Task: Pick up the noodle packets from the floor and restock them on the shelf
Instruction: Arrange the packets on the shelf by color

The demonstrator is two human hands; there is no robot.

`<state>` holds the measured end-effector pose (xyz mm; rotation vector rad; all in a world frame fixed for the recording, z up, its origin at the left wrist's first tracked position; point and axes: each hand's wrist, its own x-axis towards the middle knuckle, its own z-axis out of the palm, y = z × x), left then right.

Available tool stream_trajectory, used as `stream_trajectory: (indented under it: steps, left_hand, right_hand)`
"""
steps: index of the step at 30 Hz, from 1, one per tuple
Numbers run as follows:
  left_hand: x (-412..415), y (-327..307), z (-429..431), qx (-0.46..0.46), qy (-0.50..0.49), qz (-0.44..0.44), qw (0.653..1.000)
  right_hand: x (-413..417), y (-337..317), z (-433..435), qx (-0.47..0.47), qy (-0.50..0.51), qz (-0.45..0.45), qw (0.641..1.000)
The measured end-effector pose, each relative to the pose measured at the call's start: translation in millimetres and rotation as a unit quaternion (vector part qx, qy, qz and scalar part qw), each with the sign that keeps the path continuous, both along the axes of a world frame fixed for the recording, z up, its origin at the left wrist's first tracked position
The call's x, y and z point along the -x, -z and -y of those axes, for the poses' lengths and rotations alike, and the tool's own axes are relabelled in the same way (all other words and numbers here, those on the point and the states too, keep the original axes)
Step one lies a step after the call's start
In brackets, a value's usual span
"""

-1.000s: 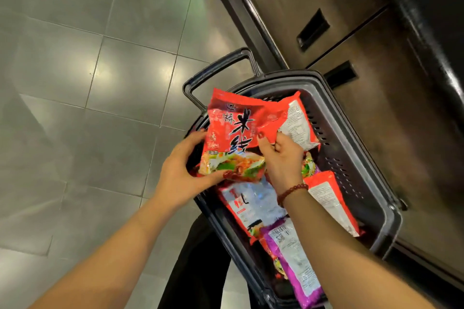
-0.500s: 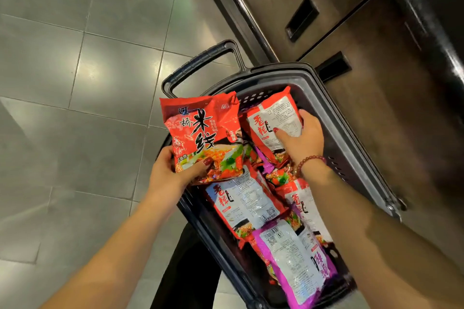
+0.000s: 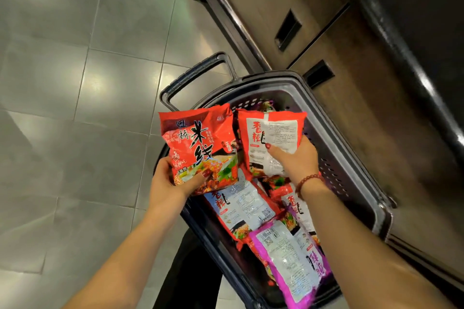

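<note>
A dark plastic shopping basket (image 3: 351, 148) stands on the floor and holds several noodle packets. My left hand (image 3: 168, 183) grips the lower edge of a red packet with black characters (image 3: 198, 143), held face up over the basket's left rim. My right hand (image 3: 296, 160) grips a second red packet (image 3: 271, 133), back label up, lifted just above the pile. Below lie another red packet (image 3: 241, 208) and a purple packet (image 3: 291, 263), both label side up. The shelf boards are out of view.
A brown cabinet base (image 3: 339, 32) with two dark recessed slots runs along the basket's right side. The basket's handle (image 3: 195, 73) sticks out at its far left. Grey tiled floor (image 3: 75, 108) spreads to the left. A dark trouser leg (image 3: 190, 273) shows below.
My right hand let go of the first red packet, reached into the basket and took hold of a second red packet, lifting it. My left hand kept the first packet and shifted it left.
</note>
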<state>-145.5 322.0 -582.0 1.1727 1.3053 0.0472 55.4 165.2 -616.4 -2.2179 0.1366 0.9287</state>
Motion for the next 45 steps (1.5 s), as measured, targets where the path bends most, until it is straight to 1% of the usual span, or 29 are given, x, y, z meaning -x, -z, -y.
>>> stream_trajectory:
  steps: [2, 4, 6, 8, 11, 14, 17, 19, 22, 24, 25, 26, 27, 30, 32, 34, 37, 39, 45]
  left_hand:
    - [-2, -16, 2, -0.009, 0.03, 0.003, 1.0]
    - [-7, -41, 5, -0.006, 0.053, 0.018, 0.998]
    - [-13, -73, 8, 0.003, 0.065, 0.042, 0.997]
    - [-18, -110, 10, 0.006, 0.077, 0.063, 0.995]
    - [-28, -167, 11, 0.002, 0.098, 0.073, 0.993]
    - [-36, -223, 8, -0.034, 0.107, 0.082, 0.99]
    - [-42, -272, 8, -0.044, 0.119, 0.095, 0.987]
    - [-45, -299, 11, -0.042, 0.126, 0.115, 0.985]
    - [-51, -332, 24, -0.047, 0.139, 0.136, 0.98]
    - [-57, -349, 33, -0.05, 0.14, 0.154, 0.977]
    - [-60, -356, 37, -0.052, 0.142, 0.158, 0.976]
    - [-64, -363, 41, -0.056, 0.142, 0.163, 0.975]
    - [-69, -369, 45, -0.056, 0.139, 0.17, 0.974]
    - [-80, -381, 50, -0.053, 0.11, 0.18, 0.976]
    - [-87, -387, 52, -0.047, 0.087, 0.2, 0.975]
    - [-94, -396, 54, -0.034, 0.075, 0.223, 0.971]
    - [-106, -412, 57, -0.031, 0.076, 0.254, 0.964]
    - [-115, -422, 58, -0.035, 0.076, 0.264, 0.961]
    - [-129, -437, 56, -0.041, 0.038, 0.281, 0.958]
  right_hand:
    - [10, -29, 6, -0.037, 0.046, 0.013, 0.998]
    - [20, -61, 11, -0.067, 0.094, 0.008, 0.993]
    - [31, -101, 14, -0.111, 0.137, 0.004, 0.984]
    - [40, -146, 15, -0.136, 0.159, 0.012, 0.978]
    - [46, -215, 21, -0.188, 0.16, 0.008, 0.969]
    - [41, -280, 29, -0.25, 0.131, -0.023, 0.959]
    - [31, -327, 41, -0.303, 0.147, -0.062, 0.94]
    - [24, -355, 45, -0.31, 0.102, -0.038, 0.944]
    - [16, -386, 53, -0.297, 0.04, 0.031, 0.954]
    - [9, -404, 53, -0.279, 0.031, 0.095, 0.955]
    - [7, -414, 54, -0.266, 0.041, 0.104, 0.957]
    - [1, -422, 55, -0.259, 0.049, 0.089, 0.961]
    - [-5, -431, 56, -0.264, 0.059, 0.055, 0.961]
    - [-24, -443, 61, -0.305, 0.063, -0.092, 0.946]
    - [-32, -447, 68, -0.347, 0.059, -0.16, 0.922]
    - [-40, -451, 73, -0.385, 0.061, -0.204, 0.898]
    - [-49, -466, 82, -0.438, 0.069, -0.217, 0.87]
    - [-56, -473, 88, -0.452, 0.088, -0.208, 0.863]
    - [-89, -473, 97, -0.453, 0.177, -0.144, 0.862]
